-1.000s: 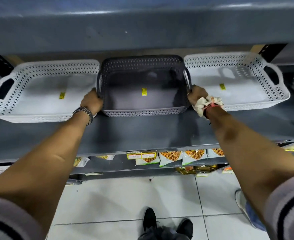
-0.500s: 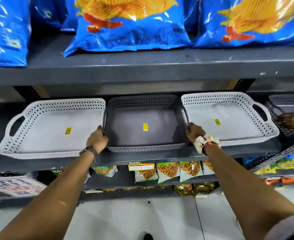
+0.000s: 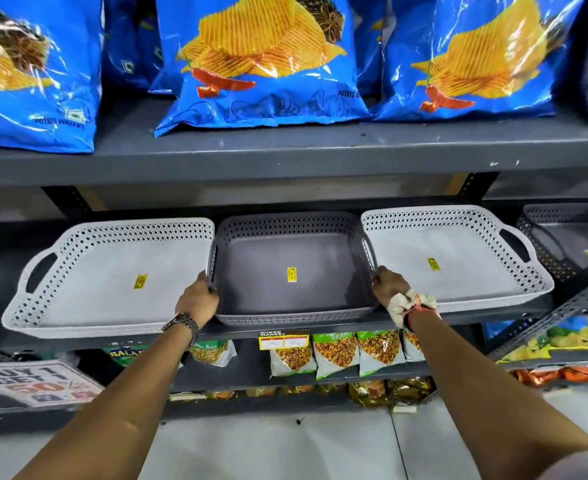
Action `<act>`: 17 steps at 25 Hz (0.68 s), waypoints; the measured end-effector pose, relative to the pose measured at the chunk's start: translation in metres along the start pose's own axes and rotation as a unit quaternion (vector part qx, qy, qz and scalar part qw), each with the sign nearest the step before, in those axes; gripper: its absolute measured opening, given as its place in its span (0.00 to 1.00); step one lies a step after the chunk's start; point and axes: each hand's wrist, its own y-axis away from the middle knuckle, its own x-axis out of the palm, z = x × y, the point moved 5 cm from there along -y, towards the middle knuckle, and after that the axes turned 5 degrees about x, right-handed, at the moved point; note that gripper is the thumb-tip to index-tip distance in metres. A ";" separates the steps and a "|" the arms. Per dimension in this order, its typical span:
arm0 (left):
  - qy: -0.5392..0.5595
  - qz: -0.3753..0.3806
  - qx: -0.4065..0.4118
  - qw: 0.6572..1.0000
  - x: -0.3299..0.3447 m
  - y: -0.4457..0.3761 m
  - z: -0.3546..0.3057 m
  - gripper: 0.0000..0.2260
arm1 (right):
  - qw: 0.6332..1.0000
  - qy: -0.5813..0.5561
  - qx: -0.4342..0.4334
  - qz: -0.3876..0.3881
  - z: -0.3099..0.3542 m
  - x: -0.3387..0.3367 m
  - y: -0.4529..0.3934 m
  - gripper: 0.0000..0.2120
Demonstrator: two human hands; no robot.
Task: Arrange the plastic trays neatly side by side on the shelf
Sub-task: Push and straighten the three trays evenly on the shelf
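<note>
Gripping the grey tray (image 3: 287,271) at its 9 and 3 o'clock handles, the left hand (image 3: 198,301) and right hand (image 3: 389,289) stayed clamped, white trays (image 3: 112,275) flanking.

place: shop | evidence: chip bags (image 3: 264,64) on shelves, price label (image 3: 283,340), promo sign (image 3: 39,382)

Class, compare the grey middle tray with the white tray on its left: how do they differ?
The grey tray is dark and gripped at both sides by the left hand and right hand; the white tray is pale, wider-looking and unheld. Both have perforated walls and a yellow sticker.
</note>
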 end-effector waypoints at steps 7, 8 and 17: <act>-0.018 0.001 0.004 1.000 0.002 0.001 0.002 0.09 | 1.000 -0.011 -0.008 -0.004 -0.003 -0.001 0.002 0.15; -0.024 -0.003 0.009 1.000 0.002 0.002 0.001 0.09 | 1.000 -0.011 -0.011 -0.010 -0.003 -0.001 0.003 0.15; -0.063 -0.035 0.010 0.997 0.003 0.003 0.003 0.15 | 0.999 -0.020 -0.021 -0.017 -0.002 -0.004 0.005 0.14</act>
